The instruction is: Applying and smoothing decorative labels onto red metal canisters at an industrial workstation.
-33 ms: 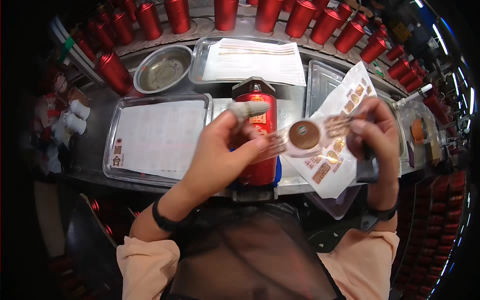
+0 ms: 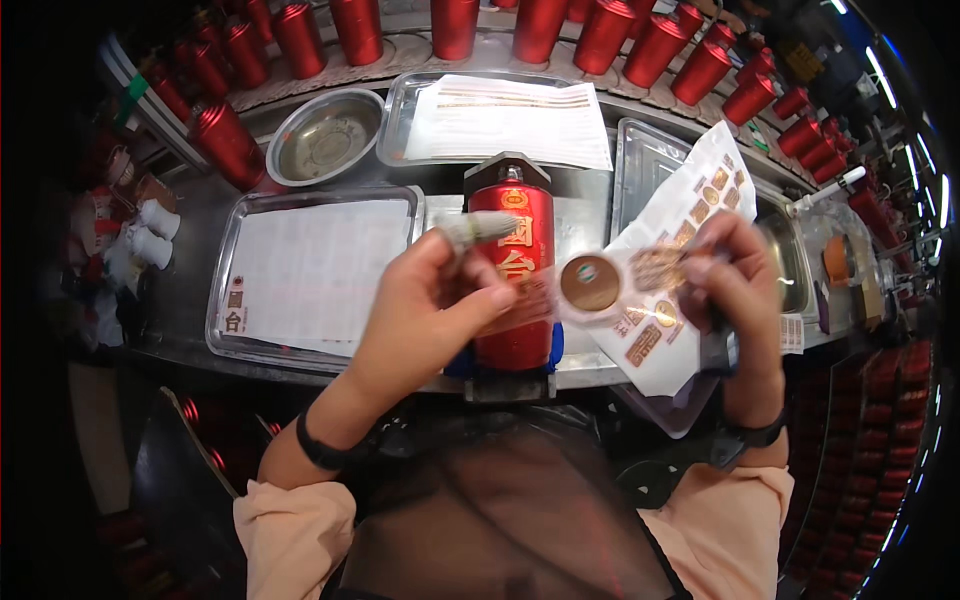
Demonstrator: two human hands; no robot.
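Shifted leftward, the clear film strip with a round brown disc [image 2: 590,284] hangs closer to the shiny red cylindrical bottle [image 2: 518,260], seemingly unattached, its disc just right of it. Left hand [image 2: 425,295] and right hand [image 2: 737,280] pinch opposite ends, each grip narrow.

Light falls brightest across the middle of the frame, leaving the white sheet [image 2: 320,265] at left pale and low in contrast and the metal counter [image 2: 582,215] shiny. Small highlights sit on the red bottles [image 2: 655,52] along the top. Strip lights [image 2: 878,80] glare at the right edge. Lower areas are dim, corners black. Fisheye distortion bows the counter's lines. Motion blur smears the clear sticker strip [image 2: 590,284] and the right hand [image 2: 740,285]
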